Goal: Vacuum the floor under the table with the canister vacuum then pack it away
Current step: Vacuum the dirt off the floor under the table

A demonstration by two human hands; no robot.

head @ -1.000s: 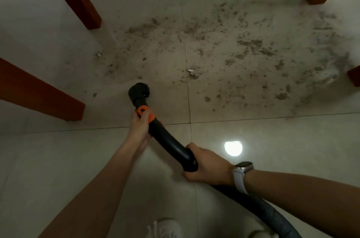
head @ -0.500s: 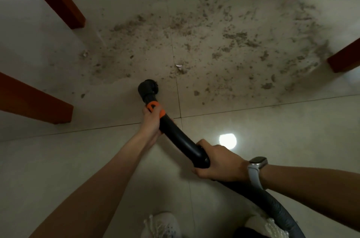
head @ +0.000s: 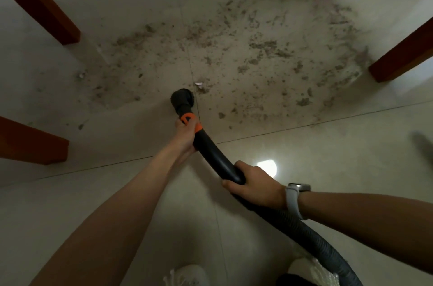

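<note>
Forward goes the black nozzle (head: 182, 100), now nearer the dirt (head: 257, 51). Left hand (head: 186, 137) wraps the tube (head: 210, 152) just behind the nozzle. Right hand (head: 254, 186) grips the tube further back, where the hose (head: 316, 239) starts.

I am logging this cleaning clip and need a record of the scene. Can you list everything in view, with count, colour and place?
table legs: four, reddish-brown wood, two left, two right
dirt patch: one, grey-brown, floor between the legs
white scrap: one, just right of the nozzle
nozzle: one, black, at the dirt's near edge
orange collar: one, behind the nozzle
hose: one, black, runs to lower right
light glare: one, white, on the tile
watch: one, pale band, right wrist
shoes: two, white, bottom edge
left hand: grips the tube at the collar
right hand: grips the tube lower down
</note>
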